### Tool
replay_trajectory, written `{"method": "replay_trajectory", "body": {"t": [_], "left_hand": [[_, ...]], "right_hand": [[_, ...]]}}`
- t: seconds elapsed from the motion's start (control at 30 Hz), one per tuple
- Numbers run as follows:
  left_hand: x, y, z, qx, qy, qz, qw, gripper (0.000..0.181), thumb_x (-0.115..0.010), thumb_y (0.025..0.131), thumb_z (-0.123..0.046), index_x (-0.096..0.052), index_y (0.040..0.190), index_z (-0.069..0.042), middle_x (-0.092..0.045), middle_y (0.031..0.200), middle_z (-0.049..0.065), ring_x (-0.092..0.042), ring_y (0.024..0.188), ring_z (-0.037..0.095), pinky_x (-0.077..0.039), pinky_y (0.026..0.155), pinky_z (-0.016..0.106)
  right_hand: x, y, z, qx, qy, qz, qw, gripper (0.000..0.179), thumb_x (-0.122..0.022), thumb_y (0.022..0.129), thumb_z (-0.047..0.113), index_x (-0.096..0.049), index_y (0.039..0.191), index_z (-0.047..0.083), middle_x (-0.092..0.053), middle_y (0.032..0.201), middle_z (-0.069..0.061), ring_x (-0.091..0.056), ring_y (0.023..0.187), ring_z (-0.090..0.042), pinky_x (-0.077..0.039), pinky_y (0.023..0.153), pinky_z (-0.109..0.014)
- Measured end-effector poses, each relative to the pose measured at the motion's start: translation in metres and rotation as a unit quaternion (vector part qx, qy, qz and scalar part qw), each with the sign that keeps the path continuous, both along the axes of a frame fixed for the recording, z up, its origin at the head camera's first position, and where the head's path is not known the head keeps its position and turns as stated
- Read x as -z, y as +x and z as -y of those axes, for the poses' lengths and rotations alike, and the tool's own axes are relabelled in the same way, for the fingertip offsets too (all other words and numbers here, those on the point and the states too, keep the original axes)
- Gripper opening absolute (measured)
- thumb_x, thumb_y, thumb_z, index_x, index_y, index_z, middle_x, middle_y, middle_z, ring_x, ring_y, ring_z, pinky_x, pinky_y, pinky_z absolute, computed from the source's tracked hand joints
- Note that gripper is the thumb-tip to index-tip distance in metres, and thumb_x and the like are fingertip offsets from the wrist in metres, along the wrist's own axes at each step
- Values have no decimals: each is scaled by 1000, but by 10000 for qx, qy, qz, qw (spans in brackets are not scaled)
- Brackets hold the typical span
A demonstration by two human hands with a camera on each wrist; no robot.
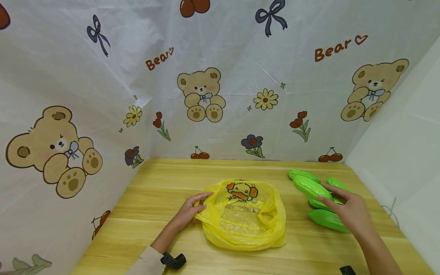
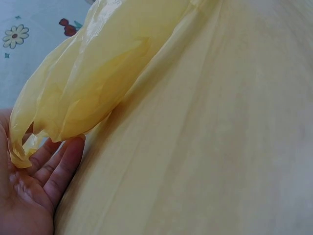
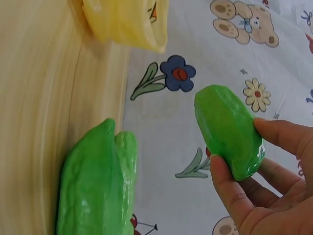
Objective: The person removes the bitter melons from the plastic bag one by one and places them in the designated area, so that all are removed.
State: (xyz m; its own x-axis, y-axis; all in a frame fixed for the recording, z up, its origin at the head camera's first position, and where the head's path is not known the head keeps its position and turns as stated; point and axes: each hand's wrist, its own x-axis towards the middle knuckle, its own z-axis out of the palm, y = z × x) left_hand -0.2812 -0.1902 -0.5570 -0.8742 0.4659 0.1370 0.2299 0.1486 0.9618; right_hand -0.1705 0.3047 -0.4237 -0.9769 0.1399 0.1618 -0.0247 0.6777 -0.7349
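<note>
A yellow plastic bag (image 1: pixel 242 217) with a duck print lies open in the middle of the wooden table (image 1: pixel 154 191). My left hand (image 1: pixel 206 201) pinches its left rim between thumb and fingers. In the left wrist view the bag (image 2: pixel 112 63) drapes over the fingers (image 2: pixel 54 166). Several green toy gourds (image 1: pixel 328 220) lie in a heap at the right. My right hand (image 1: pixel 323 192) grips one gourd (image 1: pixel 309 186) from that heap. The right wrist view shows this gourd (image 3: pixel 222 117) held clear of the table in my right hand (image 3: pixel 237 144), with two other gourds (image 3: pixel 95 181) below it.
Bear-print cloth (image 1: pixel 206 95) hangs behind and to the left of the table, and a plain white wall (image 1: pixel 405 145) closes the right side. A black wrist mount (image 1: pixel 173 260) sits on my left forearm. Bare wood lies in front of the bag.
</note>
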Motion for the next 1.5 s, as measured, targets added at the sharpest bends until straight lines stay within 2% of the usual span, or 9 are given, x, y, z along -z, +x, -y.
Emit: {"method": "replay_trajectory", "body": {"t": [0.2, 0.3, 0.43, 0.57, 0.6, 0.7, 1.0, 1.43, 1.5], "left_hand": [[0, 0, 0, 33, 14, 7, 10000, 47, -57, 101, -7, -58, 146, -22, -46, 155, 2, -39, 140, 24, -34, 110, 43], [0, 0, 0, 21, -8, -26, 10000, 47, -58, 101, -7, -58, 146, -21, -46, 155, 2, -38, 141, 24, -36, 109, 40], [1, 0, 1, 32, -5, -84, 10000, 47, -57, 101, -7, -57, 147, -19, -45, 156, 5, -37, 142, 25, -37, 108, 39], [1, 0, 1, 57, 5, -82, 10000, 47, -57, 101, -7, -56, 147, -20, -44, 156, 4, -38, 141, 26, -37, 107, 36], [0, 0, 1, 62, 24, -55, 10000, 47, -57, 101, -7, -57, 147, -20, -44, 156, 4, -38, 140, 25, -37, 106, 34], [0, 0, 1, 79, 61, -46, 9999, 48, -57, 101, -7, -56, 147, -20, -44, 157, 4, -36, 142, 26, -37, 106, 34], [1, -1, 0, 68, 115, 8, 9999, 48, -56, 101, -5, -56, 147, -19, -43, 158, 3, -29, 148, 26, -27, 114, 54], [2, 0, 1, 145, 186, 47, 9997, 48, -56, 101, -6, -55, 148, -18, -42, 159, 4, -27, 150, 26, -26, 116, 55], [2, 0, 1, 143, 194, 35, 9997, 49, -57, 101, -6, -55, 148, -18, -42, 158, 4, -26, 150, 26, -26, 116, 55]], "right_hand": [[5, 7, -15, 253, 7, 220, 9994, 70, -69, 94, 49, -55, 147, 6, -45, 150, -29, -51, 126, -44, -47, 90, -52], [7, 10, -23, 350, 96, 247, 9990, 70, -68, 94, 50, -54, 147, 6, -46, 149, -29, -49, 126, -48, -49, 85, -36], [9, 14, -33, 459, 73, 227, 9987, 69, -67, 95, 49, -53, 148, 8, -55, 142, -24, -48, 126, -51, -48, 84, -38], [11, 19, -42, 598, -90, 166, 9980, 66, -69, 94, 49, -54, 149, 14, -60, 122, 19, -56, 119, -10, -41, 92, -57], [12, 20, -44, 615, -101, 170, 9979, 67, -69, 94, 49, -54, 149, 15, -60, 121, 21, -56, 120, -10, -39, 93, -62], [14, 23, -51, 693, -35, 142, 9975, 66, -70, 93, 50, -55, 148, 18, -54, 113, 35, -44, 100, 19, -42, 90, -49], [20, 31, -68, 974, -245, 221, 9947, 63, -72, 91, 50, -57, 147, 25, -51, 100, 45, -35, 93, 24, -34, 74, -23], [31, 34, -93, 1247, -237, 314, 9914, 66, -72, 90, 52, -56, 148, 22, -45, 96, 48, -38, 84, 28, -36, 63, -17], [32, 34, -96, 1303, -256, 361, 9905, 68, -71, 90, 53, -55, 149, 23, -46, 97, 48, -38, 83, 28, -44, 72, -24]]}}
